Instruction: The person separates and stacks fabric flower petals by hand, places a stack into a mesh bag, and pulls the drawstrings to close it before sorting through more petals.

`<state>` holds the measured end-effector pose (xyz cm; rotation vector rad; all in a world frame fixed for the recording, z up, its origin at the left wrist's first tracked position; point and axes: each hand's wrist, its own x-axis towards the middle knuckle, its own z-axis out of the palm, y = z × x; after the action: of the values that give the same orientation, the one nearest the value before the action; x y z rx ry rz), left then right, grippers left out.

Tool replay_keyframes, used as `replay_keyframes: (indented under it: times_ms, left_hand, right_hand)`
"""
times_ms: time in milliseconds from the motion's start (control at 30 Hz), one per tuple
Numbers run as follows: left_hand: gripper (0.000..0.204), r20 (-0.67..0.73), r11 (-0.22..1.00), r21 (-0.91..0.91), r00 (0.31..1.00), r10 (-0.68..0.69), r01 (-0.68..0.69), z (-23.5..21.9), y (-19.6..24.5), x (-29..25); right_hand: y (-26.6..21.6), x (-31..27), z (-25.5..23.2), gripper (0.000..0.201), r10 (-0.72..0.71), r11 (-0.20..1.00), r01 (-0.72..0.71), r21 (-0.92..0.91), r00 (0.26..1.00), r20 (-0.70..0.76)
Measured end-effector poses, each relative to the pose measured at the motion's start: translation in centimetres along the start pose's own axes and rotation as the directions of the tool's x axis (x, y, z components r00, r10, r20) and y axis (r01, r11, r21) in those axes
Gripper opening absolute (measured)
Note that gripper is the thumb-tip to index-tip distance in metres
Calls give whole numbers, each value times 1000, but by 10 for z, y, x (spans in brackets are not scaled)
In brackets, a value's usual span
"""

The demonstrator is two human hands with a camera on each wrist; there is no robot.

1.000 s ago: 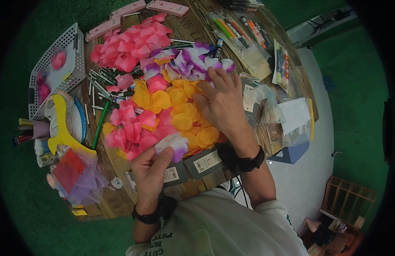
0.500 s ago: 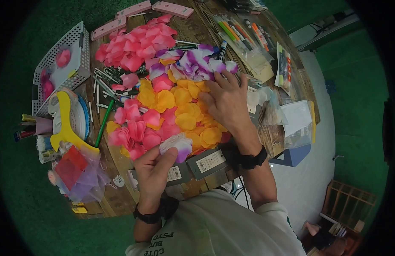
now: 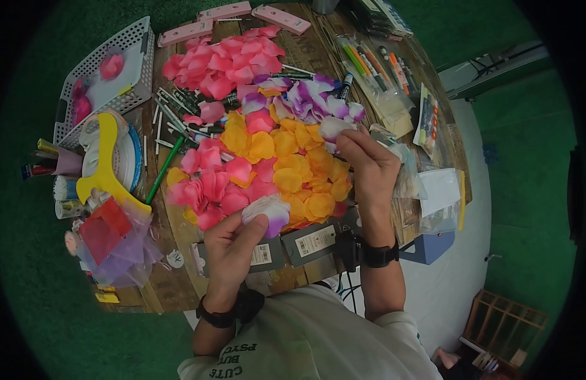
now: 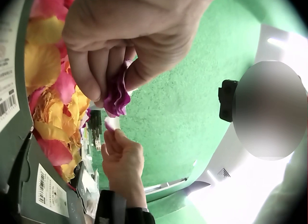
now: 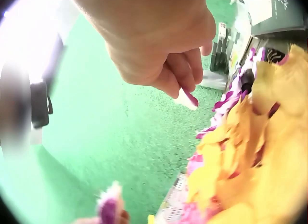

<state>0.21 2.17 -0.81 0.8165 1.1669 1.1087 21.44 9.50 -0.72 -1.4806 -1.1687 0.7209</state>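
Note:
Between thumb and fingers my left hand [image 3: 233,247] pinches a stack of white and purple petals [image 3: 266,212], held over the near edge of the pile. My right hand [image 3: 372,168] pinches a white and purple petal [image 3: 334,128] at the right side of the pile; the right wrist view shows that petal [image 5: 186,99] hanging from the fingertips. Below and between the hands lie yellow petals [image 3: 293,171], with pink petals [image 3: 210,183] to their left. Loose white and purple petals [image 3: 309,98] lie behind the yellow ones.
More pink petals [image 3: 223,60] are heaped at the back. Markers [image 3: 172,104] lie beside the pile. Dark boxes with labels [image 3: 312,244] line the near edge. At the left are a perforated basket [image 3: 138,69] and a yellow curved piece [image 3: 106,158]; bagged pens [image 3: 369,63] lie at the right.
My right hand has lifted off the purple and yellow petals and come back toward me with one white and purple petal. The left hand still holds its stack.

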Motion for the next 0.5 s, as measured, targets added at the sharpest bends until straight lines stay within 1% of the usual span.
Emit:
replay_keyframes:
  times_ms: [33, 67, 100, 133, 200, 233, 300, 367, 400, 433, 467, 500]
  left_hand:
    - [17, -5, 1000, -20, 1000, -12, 12, 0, 1, 1]
    - [17, -9, 999, -41, 1000, -27, 26, 0, 0, 1]
    - [17, -14, 998, -45, 999, -35, 34, 1, 0, 2]
    - [17, -42, 999, -48, 999, -17, 15, 1, -1, 3]
    - [18, -88, 999, -51, 996, -1, -3, 1, -1, 6]
    - [18, -105, 997, -72, 994, 17, -24, 4, 0, 7]
    - [19, -145, 995, -91, 989, 20, -34, 3, -2, 6]
    - [19, -114, 992, -110, 992, 50, -63, 1, -4, 6]
    - [19, -119, 992, -114, 992, 46, -60, 1, -4, 6]
    - [19, -108, 993, -113, 994, 27, -40, 0, -4, 5]
    - [19, -99, 994, -110, 995, 8, -19, 0, -4, 4]
    - [19, -101, 994, -110, 995, 3, -14, -1, -5, 3]
  right_hand:
    - [-4, -4, -1, 12, 1, 1000, -1, -3, 1000, 7]
    - [-7, -8, -1, 16, 120, 977, -120, 175, 993, 8]
    - [-11, -12, -2, 21, 239, 909, -234, 346, 971, 28]
    - [-16, -18, -1, 21, 246, 908, -244, 341, 968, 37]
    - [-29, -28, 4, 33, 334, 824, -334, 458, 939, 84]
    - [-34, -33, 6, 33, 340, 821, -348, 454, 935, 102]
    - [-43, -45, 9, 38, 221, 884, -261, 389, 964, 146]
    - [-48, -53, 11, 39, 246, 886, -291, 360, 955, 166]
    - [-47, -54, 10, 35, 115, 948, -186, 258, 957, 268]
    - [-47, -55, 8, 31, -5, 984, -62, 165, 927, 376]
    - [-51, -53, 6, 24, -47, 997, 15, 73, 884, 464]
    - [-51, -53, 7, 24, -42, 997, 10, 71, 883, 467]
